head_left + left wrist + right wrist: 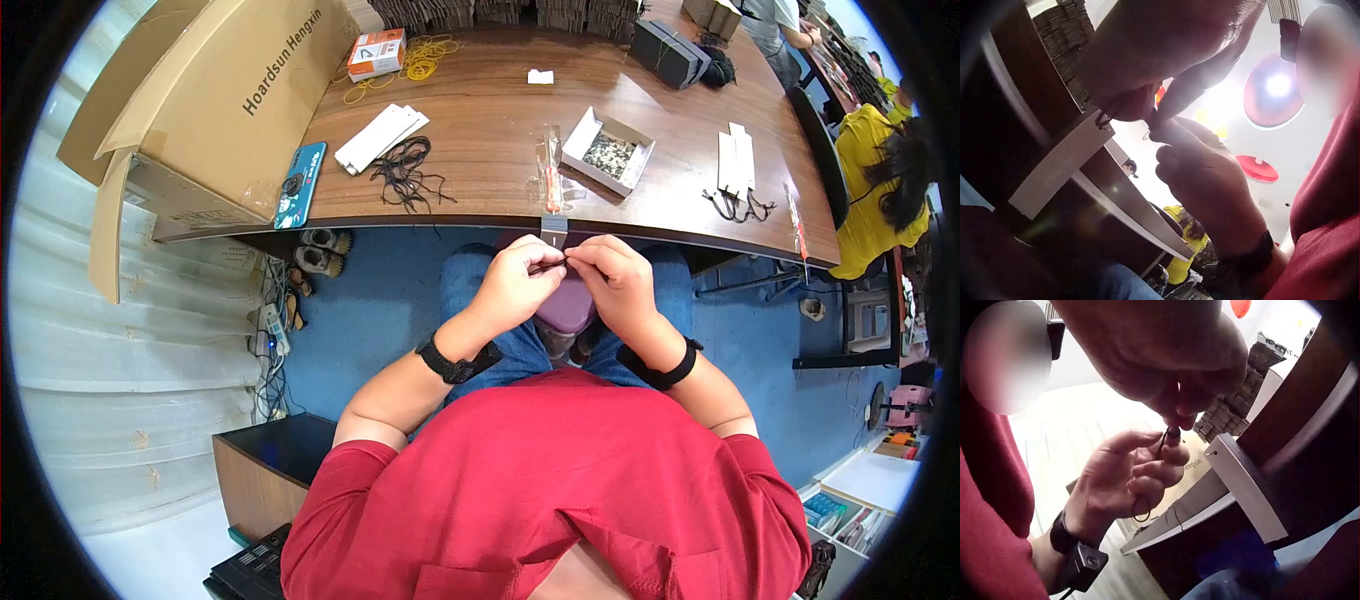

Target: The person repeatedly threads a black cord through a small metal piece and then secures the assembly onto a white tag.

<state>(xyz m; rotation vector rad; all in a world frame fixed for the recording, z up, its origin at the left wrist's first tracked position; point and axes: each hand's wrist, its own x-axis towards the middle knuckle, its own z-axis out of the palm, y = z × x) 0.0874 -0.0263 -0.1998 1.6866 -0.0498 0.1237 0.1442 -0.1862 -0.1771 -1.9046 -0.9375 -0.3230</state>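
Both hands meet just off the table's front edge in the head view. The left hand (515, 288) pinches a thin black cord (1161, 447) between thumb and fingers; a loop of it hangs below those fingers in the right wrist view. Against the same small spot, the right hand (618, 288) holds its thumb and fingertips pinched on the cord, partly hiding it. A pale flat strip (1249, 490) with a small hole near one end appears beside the hands; its link to the cord cannot be made out.
On the table (480, 190) are white strips (382, 138), black cords (408, 172), an open box of small parts (610, 153), a phone (302, 185) and more corded strips (736, 165). A large carton (240, 100) stands left. People are at the right.
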